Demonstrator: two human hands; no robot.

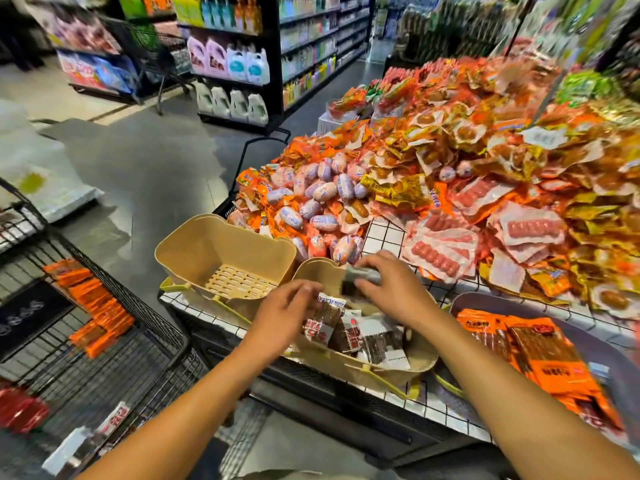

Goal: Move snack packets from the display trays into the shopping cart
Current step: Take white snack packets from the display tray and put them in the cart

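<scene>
We see left hand (284, 317) over beige plastic tray (346, 370), fingers curled onto top edge of brown snack packet with red-and-white label (320, 325) lying inside. Right hand (389, 289) above same tray, fingers closed round blurred grey-white packet (362, 276), held above the rest. More brown packets (377, 341) lie in tray. We note second beige tray (207, 244) just beside it on white wire-grid desk (384, 233). Black wire shopping cart (145, 358) at left, apart from trays, holds orange packets (93, 306).
</scene>
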